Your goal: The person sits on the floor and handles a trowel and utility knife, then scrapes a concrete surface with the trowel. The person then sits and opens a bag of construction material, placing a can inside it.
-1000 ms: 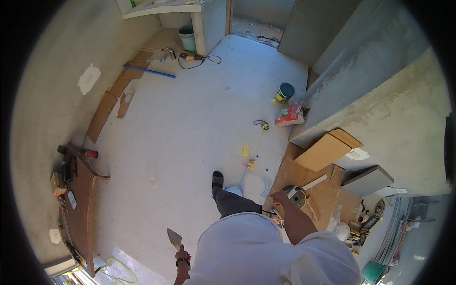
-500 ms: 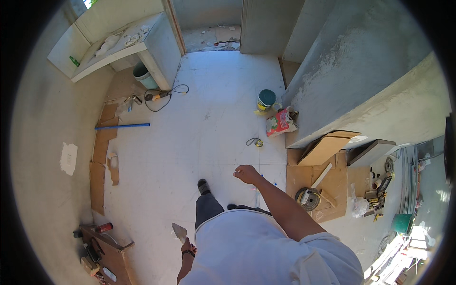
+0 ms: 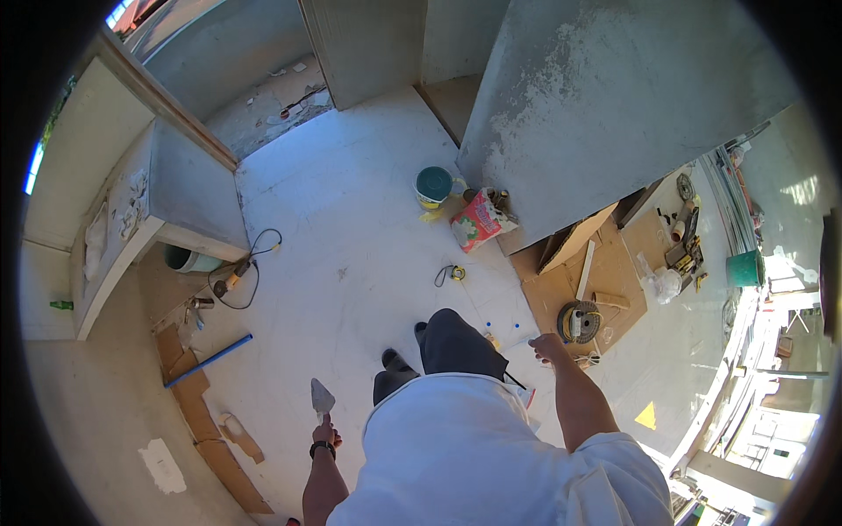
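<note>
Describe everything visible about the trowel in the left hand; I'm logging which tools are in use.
The trowel is small, with a pointed, roughly triangular grey blade that looks like metal, dulled as if coated with dried plaster. The blade points up and away from the person, over the pale floor. Its handle is hidden inside the left hand, whose closed fingers wrap it; a dark band sits on that wrist. Nothing else touches the trowel.

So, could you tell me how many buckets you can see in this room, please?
3. One teal bucket stands on the floor by the grey wall, one dark bucket sits under the left counter, and one green bucket is far right. Others may be hidden.
</note>
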The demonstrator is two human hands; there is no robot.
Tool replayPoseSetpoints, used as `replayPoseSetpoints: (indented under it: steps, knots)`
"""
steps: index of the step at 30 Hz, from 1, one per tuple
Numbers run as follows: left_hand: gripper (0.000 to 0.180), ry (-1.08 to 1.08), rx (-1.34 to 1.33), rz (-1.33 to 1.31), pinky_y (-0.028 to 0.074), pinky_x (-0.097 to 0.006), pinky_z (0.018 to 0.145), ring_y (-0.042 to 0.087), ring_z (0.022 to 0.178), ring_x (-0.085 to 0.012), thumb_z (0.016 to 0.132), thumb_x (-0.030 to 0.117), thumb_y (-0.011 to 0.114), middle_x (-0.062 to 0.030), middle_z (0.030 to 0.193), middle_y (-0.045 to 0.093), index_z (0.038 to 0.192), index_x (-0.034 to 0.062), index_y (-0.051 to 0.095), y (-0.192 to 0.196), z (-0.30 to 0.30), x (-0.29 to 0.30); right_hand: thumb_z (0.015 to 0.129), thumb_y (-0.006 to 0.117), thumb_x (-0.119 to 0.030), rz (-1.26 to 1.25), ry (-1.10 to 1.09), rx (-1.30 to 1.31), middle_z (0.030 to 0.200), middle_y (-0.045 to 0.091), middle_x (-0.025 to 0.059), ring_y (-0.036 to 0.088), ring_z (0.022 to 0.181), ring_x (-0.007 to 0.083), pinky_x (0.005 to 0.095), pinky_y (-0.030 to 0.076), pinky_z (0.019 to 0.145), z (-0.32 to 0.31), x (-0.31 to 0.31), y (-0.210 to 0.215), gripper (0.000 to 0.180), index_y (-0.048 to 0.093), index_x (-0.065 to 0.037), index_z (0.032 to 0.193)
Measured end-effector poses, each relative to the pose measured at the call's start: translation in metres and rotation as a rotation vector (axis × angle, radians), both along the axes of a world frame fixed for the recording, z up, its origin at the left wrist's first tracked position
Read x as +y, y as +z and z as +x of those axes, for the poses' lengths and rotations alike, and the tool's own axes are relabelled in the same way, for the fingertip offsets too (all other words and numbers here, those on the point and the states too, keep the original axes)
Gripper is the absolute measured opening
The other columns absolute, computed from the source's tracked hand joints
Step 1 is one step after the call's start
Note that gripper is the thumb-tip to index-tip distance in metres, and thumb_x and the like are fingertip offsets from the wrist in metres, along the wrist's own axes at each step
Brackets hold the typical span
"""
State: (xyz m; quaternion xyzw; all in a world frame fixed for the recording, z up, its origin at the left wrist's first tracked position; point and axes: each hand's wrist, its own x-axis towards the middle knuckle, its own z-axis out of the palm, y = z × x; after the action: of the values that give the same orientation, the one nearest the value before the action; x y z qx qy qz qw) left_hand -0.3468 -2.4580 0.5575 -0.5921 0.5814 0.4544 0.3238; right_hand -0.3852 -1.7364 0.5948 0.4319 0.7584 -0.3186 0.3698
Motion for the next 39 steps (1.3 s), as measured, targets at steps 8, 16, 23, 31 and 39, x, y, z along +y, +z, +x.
replayPoseSetpoints:
  steps: [8, 16, 23, 31, 39]
  knots:
    - [0.058, -0.246, 0.119, -0.112, 0.047, -0.032, 0.045, 0.05, 0.045, -0.0146, 0.102, 0.062, 0.048, -0.001, 0.062, 0.05, 0.104, 0.0045, 0.058, 0.025, -0.248, 0.021, 0.088, 0.075, -0.041, 0.135, 0.051, 0.329, 0.118, 0.069, 0.025, 0.067, 0.111, 0.0372, 0.0462, 0.053, 0.095, -0.217, 0.04, -0.078, 0.058, 0.065, 0.002, 0.125]
    - [0.049, -0.455, -0.085, -0.021, 0.046, -0.031, 0.044, 0.054, 0.047, -0.0143, 0.099, 0.053, 0.062, -0.0038, 0.061, 0.055, 0.095, 0.0038, 0.059, 0.02, -0.419, 0.185, 0.093, 0.063, -0.029, 0.498, 0.184, 0.069, 0.116, 0.066, 0.0198, 0.067, 0.107, 0.0417, 0.0548, 0.055, 0.088, -0.506, 0.104, -0.185, 0.045, 0.057, -0.013, 0.134]
    - [0.035, -0.526, 0.09, 0.148, 0.044, -0.026, 0.05, 0.052, 0.051, -0.01, 0.106, 0.038, 0.057, -0.0015, 0.062, 0.055, 0.1, 0.0045, 0.06, 0.037, -0.555, 0.28, 0.097, 0.053, -0.023, 0.679, 1.224, -0.06, 0.114, 0.066, 0.0073, 0.066, 0.099, 0.0253, 0.0436, 0.054, 0.079, -0.573, 0.153, -0.3, 0.026, 0.071, -0.014, 0.114]
    - [0.037, -0.539, 0.031, -0.069, 0.045, -0.026, 0.046, 0.049, 0.047, -0.0085, 0.105, 0.041, 0.057, -0.0001, 0.059, 0.052, 0.097, 0.0056, 0.059, 0.041, -0.602, 0.259, 0.089, 0.062, -0.021, 0.399, 1.281, -0.239, 0.1, 0.073, 0.0062, 0.068, 0.093, 0.0226, 0.0402, 0.049, 0.076, -0.557, 0.153, -0.284, 0.017, 0.079, -0.017, 0.091]
    - [0.053, -0.392, 0.041, -0.09, 0.046, -0.026, 0.045, 0.052, 0.047, -0.0121, 0.103, 0.055, 0.054, -0.0017, 0.062, 0.054, 0.102, 0.0029, 0.06, 0.047, -0.619, 0.239, 0.085, 0.069, -0.017, 0.363, 0.657, -0.282, 0.1, 0.076, 0.0132, 0.074, 0.096, 0.0311, 0.0432, 0.059, 0.079, -0.559, 0.135, -0.143, 0.025, 0.068, -0.006, 0.108]
